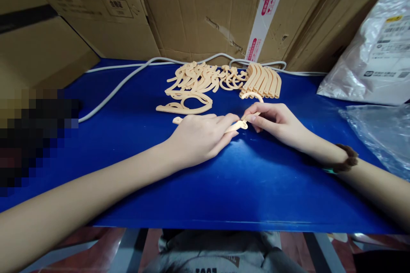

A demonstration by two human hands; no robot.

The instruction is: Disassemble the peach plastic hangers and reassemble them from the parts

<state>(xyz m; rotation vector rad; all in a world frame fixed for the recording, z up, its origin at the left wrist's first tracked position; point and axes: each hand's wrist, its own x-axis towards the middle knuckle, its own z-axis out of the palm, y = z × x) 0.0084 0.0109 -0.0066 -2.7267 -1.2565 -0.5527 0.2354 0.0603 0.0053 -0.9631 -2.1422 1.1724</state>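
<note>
My left hand [201, 136] is closed round a beige plastic hanger arm [236, 126], with one end poking out past the fingers on each side. In a pinch between thumb and fingers, my right hand [272, 121] holds a curved beige hanger hook [254, 94]. The hook's lower end meets the arm's end between my hands; whether the two are joined I cannot tell. Just beyond my left hand lie folded hanger pieces [188, 110]. Further back are a heap of hanger arms [192, 74], several loose hooks [231, 79] and a neat row of arms [262, 81].
A grey-white cable [128, 79] runs along the back of the blue table [205, 196]. Cardboard boxes [192, 13] stand behind and at the left. On the right are a white plastic parcel [368, 59] and a clear plastic bag [381, 132]. A blurred-out dark patch covers the left edge.
</note>
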